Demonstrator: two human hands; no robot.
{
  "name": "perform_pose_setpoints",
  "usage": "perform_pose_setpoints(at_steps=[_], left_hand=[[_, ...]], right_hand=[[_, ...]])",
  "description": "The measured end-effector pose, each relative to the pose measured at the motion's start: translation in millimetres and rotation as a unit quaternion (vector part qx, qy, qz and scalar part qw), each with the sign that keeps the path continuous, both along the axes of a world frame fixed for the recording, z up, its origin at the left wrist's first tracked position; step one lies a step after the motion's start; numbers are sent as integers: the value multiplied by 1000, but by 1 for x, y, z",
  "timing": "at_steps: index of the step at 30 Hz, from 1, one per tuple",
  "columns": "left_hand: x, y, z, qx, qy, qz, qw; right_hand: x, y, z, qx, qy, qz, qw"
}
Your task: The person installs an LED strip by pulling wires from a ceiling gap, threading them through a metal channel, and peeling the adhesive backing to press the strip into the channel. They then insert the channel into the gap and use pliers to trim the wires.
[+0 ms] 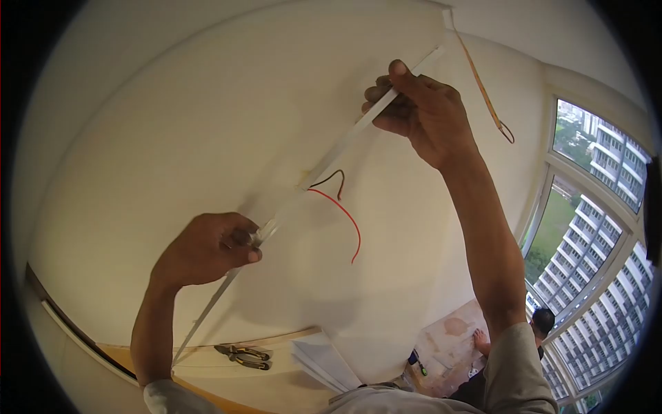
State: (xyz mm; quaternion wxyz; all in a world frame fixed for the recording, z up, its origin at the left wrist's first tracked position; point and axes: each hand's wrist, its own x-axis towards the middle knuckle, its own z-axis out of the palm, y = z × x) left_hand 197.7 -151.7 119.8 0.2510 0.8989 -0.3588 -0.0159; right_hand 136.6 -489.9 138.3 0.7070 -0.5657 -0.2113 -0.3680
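Note:
A long, narrow white strip (328, 160), looking like plastic cable trunking, runs diagonally in front of the wall. My right hand (429, 110) pinches its upper part between thumb and fingers. Lower down, my left hand (210, 248) is closed around the same strip, whose lower end slants on toward the ledge. Between my hands, a red wire (352, 216) and a short dark wire (332, 176) stick out beside the strip and hang loose. Whether the strip touches the wall is hard to tell.
Pliers (243, 356) and folded white sheets (324, 360) lie on a ledge below. An orange-brown cable (480, 77) hangs from the upper corner. Tall windows (586, 200) stand at the right. Another person (543, 321) is low down near them, above a stained floor (448, 338).

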Motion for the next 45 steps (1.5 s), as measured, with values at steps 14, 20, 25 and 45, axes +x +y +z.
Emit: perform_pose_setpoints(at_steps=[14, 20, 25, 45], left_hand=[[12, -1, -1, 6, 3, -34, 999], [24, 12, -23, -48, -12, -39, 998], [31, 13, -37, -96, 5, -43, 994], [7, -21, -80, -69, -80, -131, 986]], right_hand=[[-18, -10, -21, 21, 48, -18, 998], [-21, -10, -76, 94, 36, 22, 995], [-23, -13, -137, 182, 60, 57, 980], [-56, -123, 34, -170, 190, -425, 868]])
